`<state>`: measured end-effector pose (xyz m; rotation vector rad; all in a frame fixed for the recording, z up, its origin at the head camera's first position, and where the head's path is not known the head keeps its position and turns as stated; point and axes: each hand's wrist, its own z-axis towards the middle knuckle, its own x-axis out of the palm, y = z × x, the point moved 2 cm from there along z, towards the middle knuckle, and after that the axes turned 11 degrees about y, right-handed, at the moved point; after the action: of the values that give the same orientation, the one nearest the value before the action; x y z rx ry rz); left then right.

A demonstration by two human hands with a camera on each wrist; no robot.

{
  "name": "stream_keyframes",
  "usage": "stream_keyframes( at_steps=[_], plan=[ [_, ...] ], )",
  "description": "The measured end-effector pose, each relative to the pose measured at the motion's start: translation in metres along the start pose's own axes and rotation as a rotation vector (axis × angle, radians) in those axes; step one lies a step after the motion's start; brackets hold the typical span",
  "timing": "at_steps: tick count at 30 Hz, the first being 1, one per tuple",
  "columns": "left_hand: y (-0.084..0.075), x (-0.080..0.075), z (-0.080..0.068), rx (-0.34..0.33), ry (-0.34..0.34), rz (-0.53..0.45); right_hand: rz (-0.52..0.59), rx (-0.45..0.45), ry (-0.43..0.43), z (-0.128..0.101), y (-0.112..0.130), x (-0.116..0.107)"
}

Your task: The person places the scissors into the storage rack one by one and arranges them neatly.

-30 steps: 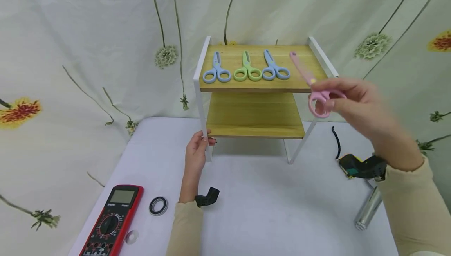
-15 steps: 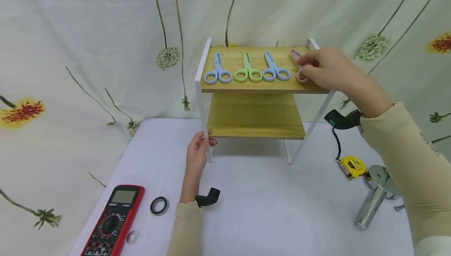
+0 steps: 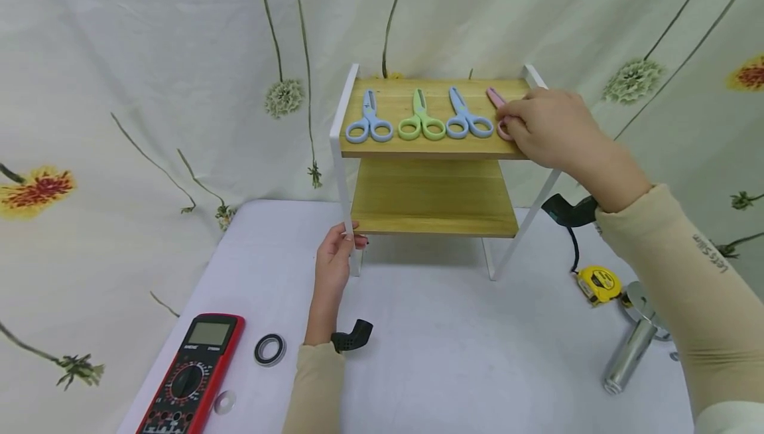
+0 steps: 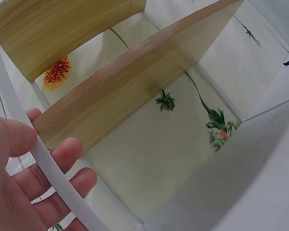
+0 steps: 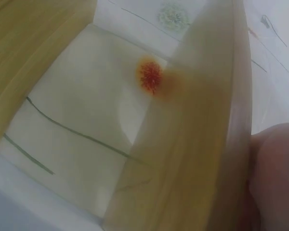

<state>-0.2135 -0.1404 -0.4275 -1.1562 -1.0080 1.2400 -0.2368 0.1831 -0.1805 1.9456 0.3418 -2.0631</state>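
Since a second ago the right hand (image 3: 546,127) has carried the pink scissors (image 3: 498,107) up from mid-air beside the rack and laid them on the top shelf (image 3: 394,145), and over the last half second it has slid slightly toward the shelf's front edge. Now that hand covers the pink handles, its fingers curled over them; whether they actually pinch the loops or only rest on them is hard to say from the head view, and the right wrist view shows only blurred wood and a bit of skin. Only the pink blade tip and part of one loop show, just right of the blue scissors (image 3: 467,117).

Further left on the same shelf lie the green scissors (image 3: 421,120) and the light blue scissors (image 3: 369,121), all with blades pointing toward the back.

Down at the counter (image 3: 453,354), the left hand (image 3: 334,263) holds the rack's white front leg (image 4: 48,166), thumb on one side and loosely bent fingers (image 4: 70,154) on the other, as the left wrist view shows.

A red multimeter (image 3: 190,375) and a black ring (image 3: 268,349) lie at the near left; a yellow tape measure (image 3: 599,283) and a metal cylinder (image 3: 627,354) sit at the right.
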Motion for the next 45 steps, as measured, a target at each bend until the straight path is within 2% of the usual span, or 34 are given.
stream_keyframes(
  at_steps=[5,20,25,41,43,45],
  plan=[
    [0.0,-0.0001,0.0002,0.003,0.002,-0.002,-0.027,-0.02,-0.031,-0.0016,-0.0002,0.001],
    [0.0027,0.0003,-0.0001,0.007,0.005,-0.003,-0.009,-0.044,-0.06,-0.0032,0.0,0.0043],
    [0.0026,0.0006,0.0005,0.01,0.004,-0.007,-0.01,-0.059,-0.102,-0.0048,0.0011,0.004],
    [0.002,0.0014,-0.0014,-0.001,-0.004,0.012,0.099,-0.035,-0.136,-0.0053,0.0012,0.0044],
    [0.0019,0.0017,-0.0014,0.003,-0.002,0.008,0.14,-0.033,-0.156,-0.0064,0.0006,0.004],
    [0.002,0.0017,-0.0013,0.007,0.002,0.003,0.189,-0.048,-0.221,-0.009,0.0002,0.0051]
  ],
)
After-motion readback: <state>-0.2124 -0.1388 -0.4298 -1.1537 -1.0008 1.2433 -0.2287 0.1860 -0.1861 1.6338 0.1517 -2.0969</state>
